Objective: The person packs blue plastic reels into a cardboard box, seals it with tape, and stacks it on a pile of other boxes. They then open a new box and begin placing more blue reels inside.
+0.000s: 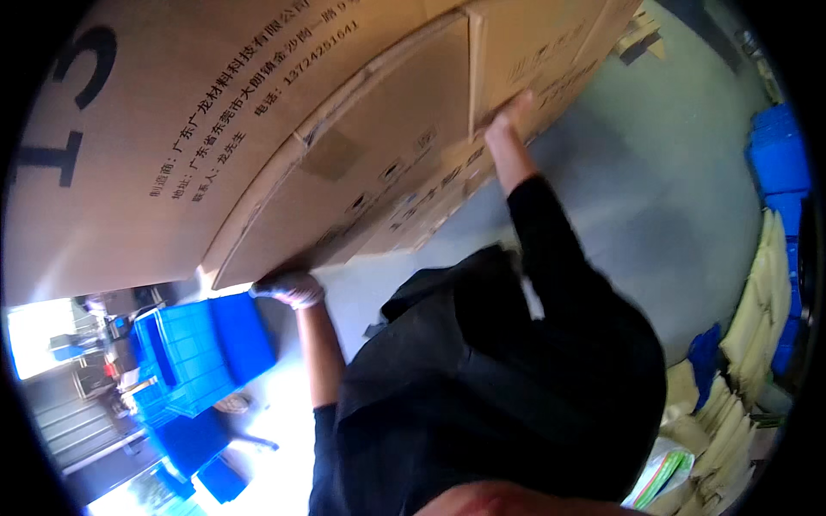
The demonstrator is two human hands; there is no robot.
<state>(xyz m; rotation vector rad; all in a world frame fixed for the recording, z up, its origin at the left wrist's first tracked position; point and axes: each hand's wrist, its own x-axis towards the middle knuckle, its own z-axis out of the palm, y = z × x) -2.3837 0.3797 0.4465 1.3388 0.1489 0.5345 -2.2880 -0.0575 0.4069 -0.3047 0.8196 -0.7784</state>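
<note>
Cardboard box [258, 112], large and brown with dark printing on its side, filled the upper left of the head view and sat tilted, its taped bottom flaps facing the camera. Left hand [290, 288], in a thin pale glove, pressed up against the box's lower corner, fingers curled against the cardboard edge; grip looked closed on that corner, though the fingertips were partly hidden by the box. Right hand [509, 120] was bare, reaching up with a black sleeve [551, 232] behind it, fingers laid flat and together against the far flap near the seam. Both hands touched the box, well apart from each other, at opposite ends of its underside. Dark clothing of the person [482, 396] took up the lower middle of the frame. Blue plastic crates [194, 344] stood stacked below the left hand, on a pale floor, apart from the box. More blue crates [779, 163] sat along the right edge. Pale yellowish bags [757, 327] leaned in a row just beside those, lower right. Grey concrete floor [662, 198] showed between the box and the right-hand crates.
</note>
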